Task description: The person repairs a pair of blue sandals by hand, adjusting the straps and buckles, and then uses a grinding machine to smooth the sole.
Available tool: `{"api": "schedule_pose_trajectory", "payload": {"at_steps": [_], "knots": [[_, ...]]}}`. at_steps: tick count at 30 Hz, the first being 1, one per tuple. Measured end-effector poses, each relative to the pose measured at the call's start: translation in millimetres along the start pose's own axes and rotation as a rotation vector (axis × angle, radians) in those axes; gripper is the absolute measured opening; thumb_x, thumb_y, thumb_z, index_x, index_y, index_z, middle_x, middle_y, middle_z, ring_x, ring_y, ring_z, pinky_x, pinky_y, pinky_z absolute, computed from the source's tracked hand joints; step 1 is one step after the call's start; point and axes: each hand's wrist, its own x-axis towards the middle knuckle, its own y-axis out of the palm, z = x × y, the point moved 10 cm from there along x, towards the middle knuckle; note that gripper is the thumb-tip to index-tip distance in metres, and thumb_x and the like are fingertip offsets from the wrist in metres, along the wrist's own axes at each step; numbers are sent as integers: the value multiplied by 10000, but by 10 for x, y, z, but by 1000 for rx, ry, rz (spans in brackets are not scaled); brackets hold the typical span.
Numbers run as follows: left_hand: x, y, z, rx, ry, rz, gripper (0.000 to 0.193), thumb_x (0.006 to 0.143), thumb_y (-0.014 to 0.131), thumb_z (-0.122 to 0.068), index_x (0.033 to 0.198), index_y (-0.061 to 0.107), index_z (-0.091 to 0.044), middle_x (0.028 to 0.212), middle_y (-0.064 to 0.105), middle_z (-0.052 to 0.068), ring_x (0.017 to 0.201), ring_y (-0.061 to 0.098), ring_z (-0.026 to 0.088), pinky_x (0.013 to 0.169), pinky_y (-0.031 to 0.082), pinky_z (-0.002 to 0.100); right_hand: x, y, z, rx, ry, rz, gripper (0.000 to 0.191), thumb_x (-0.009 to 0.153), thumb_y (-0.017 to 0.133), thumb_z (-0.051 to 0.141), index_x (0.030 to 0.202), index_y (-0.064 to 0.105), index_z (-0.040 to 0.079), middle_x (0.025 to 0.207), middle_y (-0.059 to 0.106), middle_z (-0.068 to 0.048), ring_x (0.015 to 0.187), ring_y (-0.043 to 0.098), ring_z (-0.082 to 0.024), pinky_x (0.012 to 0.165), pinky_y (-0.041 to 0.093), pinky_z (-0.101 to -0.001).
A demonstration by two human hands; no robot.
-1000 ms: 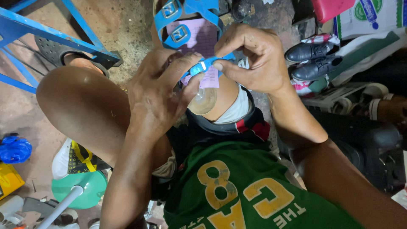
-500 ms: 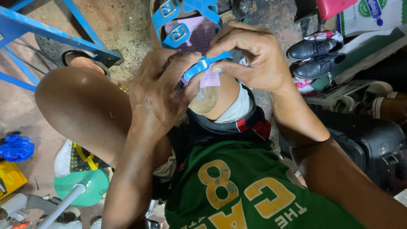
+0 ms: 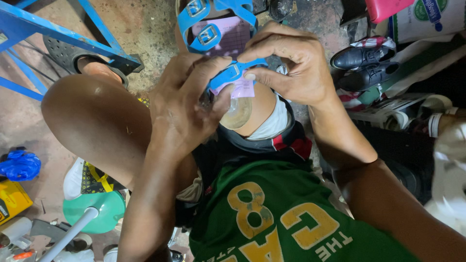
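A sandal (image 3: 221, 34) with blue straps, metal buckles and a pink-lilac insole rests on my right knee, its translucent heel (image 3: 237, 114) pointing toward me. My left hand (image 3: 187, 104) grips the sandal's heel end from the left, thumb against the heel and fingers on a blue buckled strap (image 3: 233, 73). My right hand (image 3: 291, 65) pinches the same strap from the right, fingertips at the buckle. Both hands hide most of the heel end.
My bare left knee (image 3: 92, 121) is raised at left. A blue metal frame (image 3: 58, 36) crosses the top left. A pair of black shoes (image 3: 369, 68) lies at right among bags. A green lid with a white tube (image 3: 92, 213), a yellow box and a blue bag lie on the floor.
Both hands keep working the blue strap at the sandal's heel; my right-hand fingers have shifted slightly along the strap. The sandal stays on my knee.
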Motion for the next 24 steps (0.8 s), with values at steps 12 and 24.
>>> {"api": "schedule_pose_trajectory", "payload": {"at_steps": [12,24], "knots": [[-18,-10,122,-164,-97,68,354,962,682,-114,1312,634,-89,1211,646,138,1006,701,296,857,586,383,2,24,488,-324,-173,-172,308,842,911,130,1100,785,17,1038,682,-112,955,626,-221,797,489,-360],[2,-31,167,-300,-118,11,193,1061,723,-121,1222,642,-55,1131,662,117,969,721,232,804,570,333,103,234,466,-428,-112,-85,161,1028,815,139,1055,699,30,927,628,-69,809,644,-169,666,523,-307]]}}
